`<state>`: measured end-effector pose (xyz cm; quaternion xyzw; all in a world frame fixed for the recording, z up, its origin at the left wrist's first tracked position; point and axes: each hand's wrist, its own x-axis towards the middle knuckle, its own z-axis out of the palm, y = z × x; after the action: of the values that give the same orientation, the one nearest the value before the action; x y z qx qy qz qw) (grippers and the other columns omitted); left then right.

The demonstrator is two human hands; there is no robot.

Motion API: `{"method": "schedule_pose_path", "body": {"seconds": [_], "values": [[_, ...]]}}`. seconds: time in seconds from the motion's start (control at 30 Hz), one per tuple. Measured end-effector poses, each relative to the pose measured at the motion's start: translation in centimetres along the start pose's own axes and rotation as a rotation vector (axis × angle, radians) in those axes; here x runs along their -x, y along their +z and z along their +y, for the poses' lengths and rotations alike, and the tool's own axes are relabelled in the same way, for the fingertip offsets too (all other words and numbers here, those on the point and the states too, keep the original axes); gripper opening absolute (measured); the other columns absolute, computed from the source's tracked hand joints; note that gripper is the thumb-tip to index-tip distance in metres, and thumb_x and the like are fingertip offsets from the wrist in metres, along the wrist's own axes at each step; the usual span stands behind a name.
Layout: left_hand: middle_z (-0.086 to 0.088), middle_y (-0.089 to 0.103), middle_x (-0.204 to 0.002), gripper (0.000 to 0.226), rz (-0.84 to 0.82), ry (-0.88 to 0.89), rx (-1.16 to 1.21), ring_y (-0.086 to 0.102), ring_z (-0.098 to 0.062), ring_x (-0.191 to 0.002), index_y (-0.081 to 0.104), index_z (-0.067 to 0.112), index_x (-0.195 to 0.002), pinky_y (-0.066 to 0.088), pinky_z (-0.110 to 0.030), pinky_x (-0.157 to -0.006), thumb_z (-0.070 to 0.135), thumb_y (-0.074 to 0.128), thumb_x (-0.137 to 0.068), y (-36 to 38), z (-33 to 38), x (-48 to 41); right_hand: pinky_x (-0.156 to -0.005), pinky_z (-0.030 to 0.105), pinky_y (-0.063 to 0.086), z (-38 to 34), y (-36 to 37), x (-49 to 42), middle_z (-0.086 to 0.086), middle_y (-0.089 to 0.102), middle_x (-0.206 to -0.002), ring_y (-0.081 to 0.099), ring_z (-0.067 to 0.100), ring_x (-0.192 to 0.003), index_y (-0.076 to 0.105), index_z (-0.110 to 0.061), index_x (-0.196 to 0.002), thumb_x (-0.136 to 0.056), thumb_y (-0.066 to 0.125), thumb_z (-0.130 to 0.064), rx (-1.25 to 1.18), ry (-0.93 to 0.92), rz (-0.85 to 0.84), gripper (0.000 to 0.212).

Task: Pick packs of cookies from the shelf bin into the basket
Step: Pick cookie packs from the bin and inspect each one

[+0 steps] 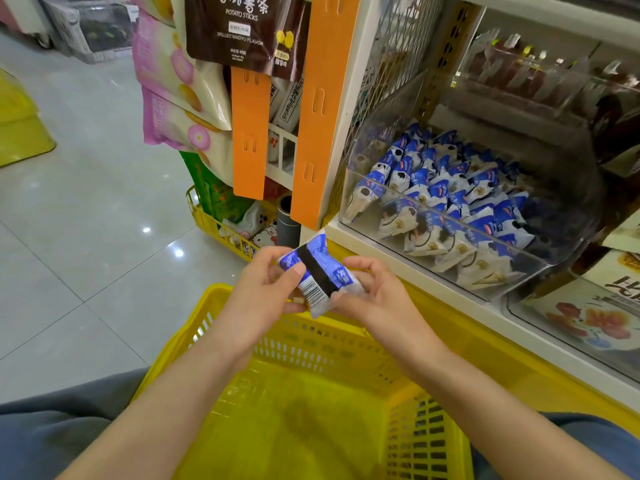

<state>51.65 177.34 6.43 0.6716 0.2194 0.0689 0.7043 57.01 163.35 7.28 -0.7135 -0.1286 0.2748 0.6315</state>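
my left hand (263, 296) and right hand (377, 292) pinch one pack (320, 268) over the basket (311, 341), shiny floor (86, 237) left, bin (554, 268) right.

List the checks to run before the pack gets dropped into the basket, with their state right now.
1. Grip on cookie pack by left hand and right hand: ok.
2. Pack over the basket opening: cannot tell, it hangs near the far rim.
3. Room in the basket: ok, much free floor shows.
4. More packs in the shelf bin: ok.
5. Wrapper undamaged: cannot tell.
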Motion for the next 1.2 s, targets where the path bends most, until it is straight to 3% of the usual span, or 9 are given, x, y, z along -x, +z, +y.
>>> {"method": "schedule_pose_path", "body": {"seconds": [0.07,0.17,0.3,0.43,0.57,0.73,1.0,1.13,1.2], "values": [[-0.006,0.061,-0.091,0.025,-0.044,0.109,-0.055,0.065,0.000,-0.065,0.053,0.030,-0.099,0.053,-0.016,-0.054,0.006,0.048,-0.093,-0.2,0.1,-0.1,-0.075,0.022,0.055,-0.3,-0.1,0.0,0.009,0.064,-0.108,0.066,0.015,-0.089,0.046,-0.014,-0.119,-0.087,0.059,-0.011,0.052,0.028,-0.067,0.034],[-0.002,0.060,-0.095,0.035,-0.105,0.234,-0.225,0.063,-0.004,-0.077,0.051,0.038,-0.101,0.052,-0.015,-0.063,0.003,0.047,-0.093,-0.1,0.1,-0.1,-0.063,0.016,0.051,-0.7,-0.1,-0.1,0.009,0.067,-0.098,0.065,0.012,-0.079,0.058,-0.016,-0.100,-0.093,0.050,-0.025,0.103,0.029,-0.063,0.014],[0.019,0.055,-0.094,0.031,0.043,0.452,-0.475,0.055,0.005,-0.089,0.043,0.036,-0.105,0.046,-0.007,-0.067,0.009,0.050,-0.091,0.6,-0.7,0.8,-0.067,0.025,0.054,-0.2,0.0,-0.4,0.018,0.067,-0.106,0.067,0.026,-0.090,0.057,-0.007,-0.110,-0.095,0.046,-0.022,0.134,0.032,-0.003,0.023],[0.013,0.057,-0.098,0.020,0.069,0.456,-0.506,0.058,-0.001,-0.086,0.042,0.034,-0.104,0.054,-0.025,-0.070,0.019,0.049,-0.093,0.8,-1.3,0.9,-0.061,0.024,0.056,0.2,0.2,-0.3,0.007,0.068,-0.099,0.069,0.018,-0.080,0.054,-0.013,-0.114,-0.096,0.044,-0.026,0.061,0.038,-0.044,0.025],[0.017,0.053,-0.103,0.030,0.047,0.466,-0.601,0.053,0.001,-0.089,0.037,0.037,-0.108,0.047,-0.015,-0.069,0.036,0.057,-0.085,1.4,-1.5,1.4,-0.058,0.025,0.056,0.5,0.1,-0.4,0.004,0.069,-0.088,0.069,0.011,-0.068,0.056,-0.014,-0.107,-0.096,0.045,-0.024,0.096,0.014,0.046,0.018],[0.017,0.045,-0.108,0.037,0.113,0.524,-0.713,0.046,-0.002,-0.098,0.044,0.029,-0.112,0.037,-0.008,-0.070,0.036,0.063,-0.080,1.3,-1.8,1.2,-0.075,0.051,0.054,1.0,0.3,-0.2,0.010,0.071,-0.087,0.068,0.024,-0.079,0.060,-0.016,-0.101,-0.093,0.049,-0.030,0.356,-0.107,0.124,0.019],[0.023,0.056,-0.094,0.023,-0.052,0.363,-0.518,0.060,-0.001,-0.092,0.044,0.036,-0.107,0.052,-0.025,-0.081,0.024,0.054,-0.090,1.1,-1.7,1.0,-0.068,0.047,0.053,0.7,0.3,0.7,0.007,0.069,-0.083,0.066,0.021,-0.076,0.056,-0.010,-0.101,-0.091,0.049,-0.036,0.611,-0.290,0.118,0.029],[0.016,0.061,-0.094,0.017,-0.072,0.369,-0.500,0.062,-0.002,-0.084,0.043,0.034,-0.107,0.047,-0.012,-0.069,0.030,0.049,-0.091,1.1,-1.5,1.0,-0.064,0.050,0.048,0.5,0.2,1.0,0.009,0.064,-0.077,0.060,0.025,-0.070,0.051,-0.009,-0.093,-0.086,0.037,-0.049,0.645,-0.318,0.102,0.043],[0.011,0.063,-0.092,0.016,-0.072,0.379,-0.516,0.062,-0.001,-0.080,0.046,0.030,-0.107,0.046,-0.011,-0.064,0.027,0.048,-0.092,1.0,-1.3,1.0,-0.064,0.050,0.048,0.6,0.2,0.9,0.010,0.063,-0.076,0.060,0.028,-0.070,0.050,-0.009,-0.092,-0.083,0.034,-0.052,0.654,-0.333,0.094,0.047]]}}
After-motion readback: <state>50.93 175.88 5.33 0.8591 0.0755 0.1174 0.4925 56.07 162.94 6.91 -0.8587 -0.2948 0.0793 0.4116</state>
